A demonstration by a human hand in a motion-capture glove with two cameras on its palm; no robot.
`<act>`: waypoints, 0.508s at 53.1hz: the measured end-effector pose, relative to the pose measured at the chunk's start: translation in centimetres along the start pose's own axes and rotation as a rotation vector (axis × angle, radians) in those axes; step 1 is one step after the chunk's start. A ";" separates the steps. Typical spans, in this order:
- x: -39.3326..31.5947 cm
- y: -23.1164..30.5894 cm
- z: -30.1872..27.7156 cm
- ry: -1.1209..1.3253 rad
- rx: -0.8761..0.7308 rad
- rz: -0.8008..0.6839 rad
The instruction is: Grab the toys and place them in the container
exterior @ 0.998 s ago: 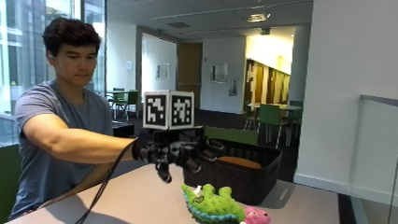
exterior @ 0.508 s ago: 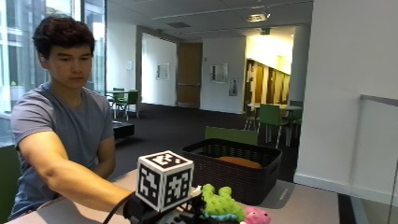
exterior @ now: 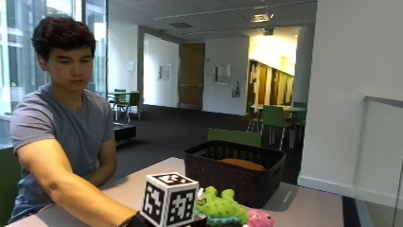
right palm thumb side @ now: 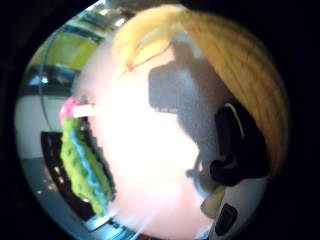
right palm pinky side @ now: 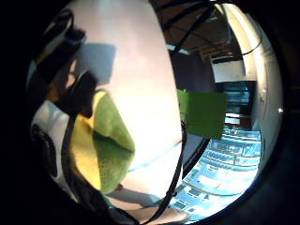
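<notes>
A green plush dinosaur (exterior: 217,208) with a blue ridge and a small pink toy (exterior: 258,219) lie on the table in front of a dark woven basket (exterior: 211,172). An orange-brown thing (exterior: 242,164) lies inside the basket. My gloved right hand (exterior: 134,221) is down at table level beside the dinosaur, mostly hidden. The palm views show a yellow and green plush toy (right palm pinky side: 105,140) right against the palm; a black finger (right palm pinky side: 79,96) curls over it and the thumb (right palm thumb side: 235,145) lies by its yellow knit (right palm thumb side: 240,65). The dinosaur (right palm thumb side: 82,160) and pink toy (right palm thumb side: 70,107) lie a little apart.
The pale table (exterior: 308,208) runs on past the basket to the right. A green chair back (exterior: 233,137) stands behind the basket. The person's bare arm reaches across the near left side of the table.
The gloved hand has dropped from chest height in front of the basket down to the tabletop beside the green dinosaur, onto the yellow and green toy.
</notes>
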State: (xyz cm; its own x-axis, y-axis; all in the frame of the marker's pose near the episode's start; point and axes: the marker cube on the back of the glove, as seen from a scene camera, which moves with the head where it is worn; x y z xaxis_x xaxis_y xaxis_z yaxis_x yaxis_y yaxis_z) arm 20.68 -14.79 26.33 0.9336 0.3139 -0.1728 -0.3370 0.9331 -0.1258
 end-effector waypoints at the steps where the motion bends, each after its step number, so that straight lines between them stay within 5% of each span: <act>1: -0.1 0.0 -0.2 0.030 0.016 -0.002; 6: -0.3 0.0 -1.1 0.119 0.071 -0.003; 27: 2.3 2.0 -8.1 -0.147 -0.018 0.031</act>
State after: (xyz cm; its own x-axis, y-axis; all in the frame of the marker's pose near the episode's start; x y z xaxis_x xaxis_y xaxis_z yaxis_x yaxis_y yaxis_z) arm 21.15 -13.65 17.77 0.9301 0.3658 -0.0318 -0.3666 0.9197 -0.1406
